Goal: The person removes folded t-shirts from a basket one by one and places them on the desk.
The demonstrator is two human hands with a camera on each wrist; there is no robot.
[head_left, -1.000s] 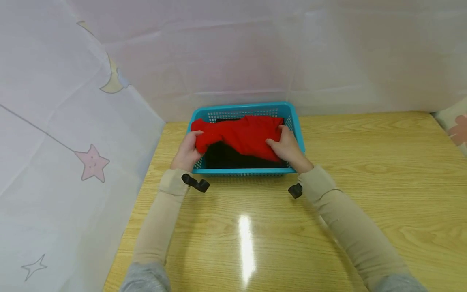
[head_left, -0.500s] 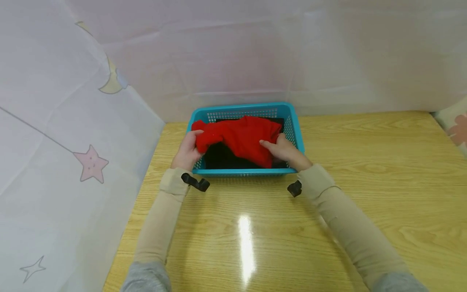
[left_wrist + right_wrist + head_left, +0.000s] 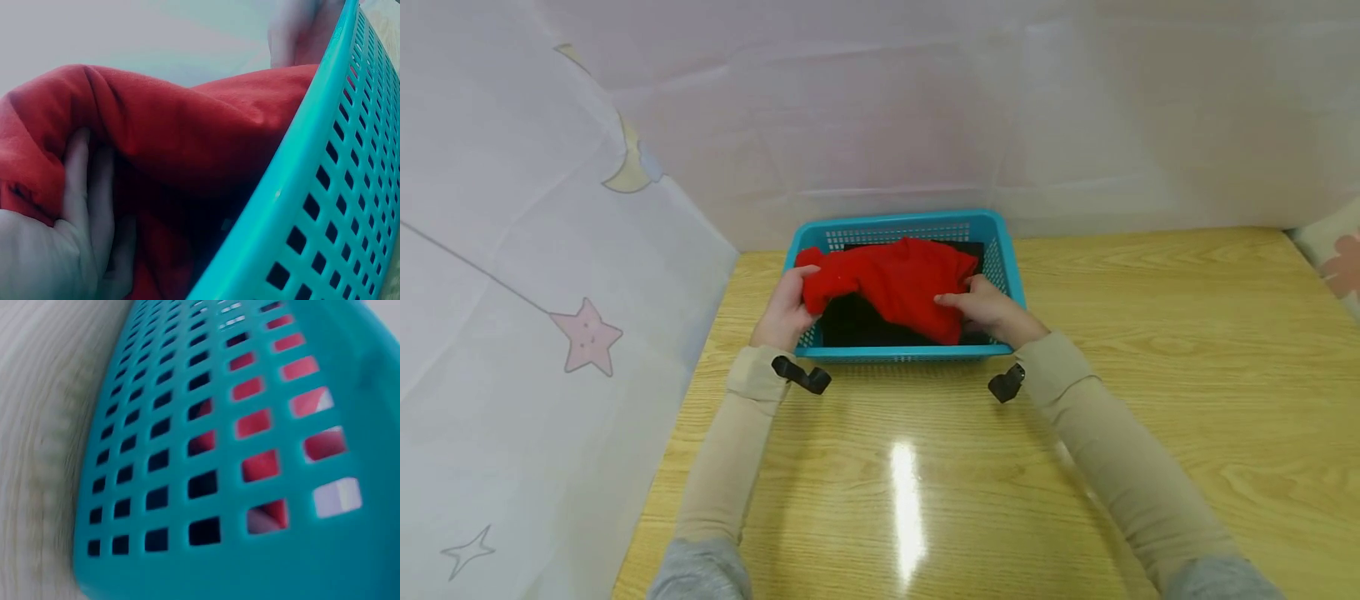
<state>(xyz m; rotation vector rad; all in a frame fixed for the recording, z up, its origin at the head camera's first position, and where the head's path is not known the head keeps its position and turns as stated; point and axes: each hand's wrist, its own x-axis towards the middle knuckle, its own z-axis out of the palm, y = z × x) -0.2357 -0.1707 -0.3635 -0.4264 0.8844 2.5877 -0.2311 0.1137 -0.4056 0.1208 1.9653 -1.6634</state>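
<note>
A bunched red cloth (image 3: 898,283) lies across the blue plastic basket (image 3: 910,352), raised at its left end. My left hand (image 3: 784,312) grips that left end, thumb on top; in the left wrist view, the fingers (image 3: 78,181) press into the folds from below. At the right end my right hand (image 3: 988,308) holds the cloth with its thumb over the top and its other fingers mostly hidden. Beneath the red cloth, something black (image 3: 857,325) covers the basket's bottom. Through the basket's holes, the right wrist view shows red fabric (image 3: 256,425).
The basket stands on a wooden table (image 3: 1150,350), close to the back wall sheet (image 3: 895,125). Another printed sheet (image 3: 550,333) rises along the left side. Black wrist camera mounts (image 3: 802,377) stick out from both sleeves, near the basket's front rim.
My right hand has shifted slightly left and toward the front of the basket, drawing the cloth's right end with it. The left hand has stayed nearly still.
</note>
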